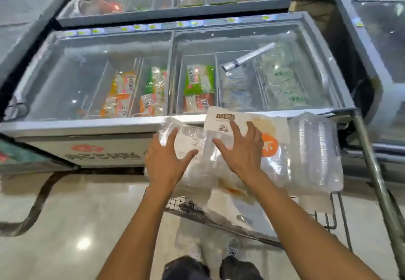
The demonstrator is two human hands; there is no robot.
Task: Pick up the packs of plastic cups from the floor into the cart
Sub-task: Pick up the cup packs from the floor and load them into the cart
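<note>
Your wire cart [324, 218] carries clear packs of plastic cups [315, 148] stacked across it, one white-labelled pack [223, 121] on top near the far edge. The cart stands on the pale tiled floor [65, 225], against a chest freezer [87, 148].

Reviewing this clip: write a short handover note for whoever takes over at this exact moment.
Left hand: open, fingers spread on a clear pack.
Right hand: open, flat on the labelled pack.
Packs lie piled on the cart in front of the freezer; a bag of clear cups sits at the right of the pile.
Done: several packs loaded.
Left: another pack shows lower down at the cart's near edge; check whether it is in, and check the floor out of view.
</note>
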